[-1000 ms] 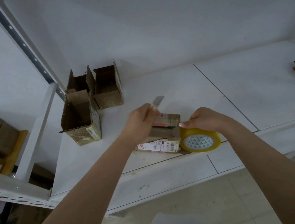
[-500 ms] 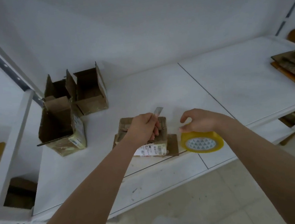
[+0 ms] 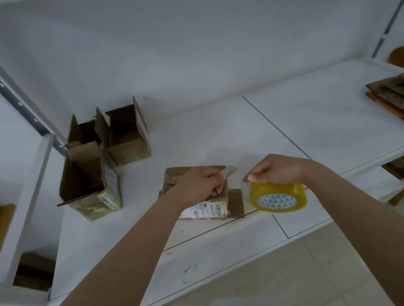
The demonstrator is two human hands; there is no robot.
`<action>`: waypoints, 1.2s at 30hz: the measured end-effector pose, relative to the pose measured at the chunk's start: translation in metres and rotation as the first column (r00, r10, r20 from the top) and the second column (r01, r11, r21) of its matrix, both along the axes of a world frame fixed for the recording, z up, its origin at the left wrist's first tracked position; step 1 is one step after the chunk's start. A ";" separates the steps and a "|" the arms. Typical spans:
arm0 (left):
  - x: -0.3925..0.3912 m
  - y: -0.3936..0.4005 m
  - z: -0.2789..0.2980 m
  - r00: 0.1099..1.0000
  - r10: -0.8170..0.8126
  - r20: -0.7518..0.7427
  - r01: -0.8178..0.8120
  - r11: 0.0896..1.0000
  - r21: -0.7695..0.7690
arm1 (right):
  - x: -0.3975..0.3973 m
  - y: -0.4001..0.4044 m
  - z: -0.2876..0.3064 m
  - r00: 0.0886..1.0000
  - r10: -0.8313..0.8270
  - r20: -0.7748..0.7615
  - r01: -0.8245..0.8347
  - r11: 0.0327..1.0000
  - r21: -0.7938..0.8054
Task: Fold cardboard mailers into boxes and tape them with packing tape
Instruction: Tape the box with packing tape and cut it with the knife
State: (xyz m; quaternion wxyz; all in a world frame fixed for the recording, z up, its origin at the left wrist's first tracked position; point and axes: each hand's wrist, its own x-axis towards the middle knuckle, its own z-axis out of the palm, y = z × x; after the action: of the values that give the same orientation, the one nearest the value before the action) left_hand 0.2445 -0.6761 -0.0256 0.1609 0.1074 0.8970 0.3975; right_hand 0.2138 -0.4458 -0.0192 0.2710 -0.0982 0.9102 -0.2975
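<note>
Vs 0.5 s ago: little changed, tape roll (image 3: 278, 196) remains off the box (image 3: 201, 203), right hand (image 3: 274, 172) gripping it. Left hand (image 3: 200, 186) clamps blade (image 3: 230, 170) on box, centre frame.

A white shelf (image 3: 304, 129) stands against a white wall (image 3: 186, 44), with a grey perforated upright (image 3: 7, 89) at its left. Beige floor tiles (image 3: 292, 279) show below.

I see the mailer (image 3: 201, 201) on the shelf (image 3: 315, 123) near its front edge, tape roll (image 3: 278, 196) just right of it. Three open boxes (image 3: 88, 179) sit behind-left of the mailer, flat cardboard stack (image 3: 396, 101) far right.
</note>
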 end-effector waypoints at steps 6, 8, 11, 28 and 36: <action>-0.004 0.032 0.016 0.994 -0.104 0.021 0.104 0.909 -0.403 | 0.003 -0.009 -0.004 0.996 -0.015 -0.082 0.023 0.995 0.098; -0.008 0.044 0.013 0.996 -0.093 0.017 0.089 0.857 -0.508 | 0.005 -0.012 -0.003 0.991 -0.025 -0.133 0.049 0.982 0.182; -0.011 0.054 0.008 0.994 -0.105 -0.021 0.069 0.781 -0.621 | 0.008 -0.015 -0.002 0.987 -0.058 -0.151 0.091 0.971 0.221; 0.000 0.054 -0.019 0.900 0.282 -0.333 -0.416 0.783 -0.463 | 0.017 -0.009 -0.001 0.944 -0.329 -0.042 0.331 0.930 0.162; -0.002 0.012 -0.003 0.955 -0.243 -0.171 0.146 0.885 -0.442 | 0.013 -0.003 0.014 0.921 -0.386 -0.061 0.382 0.922 -0.068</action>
State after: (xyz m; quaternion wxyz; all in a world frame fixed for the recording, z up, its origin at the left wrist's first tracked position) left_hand 0.2424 -0.6643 -0.0283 0.1187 0.2035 0.9586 0.1602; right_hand 0.2270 -0.4487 -0.0051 0.1711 0.0636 0.9127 -0.3657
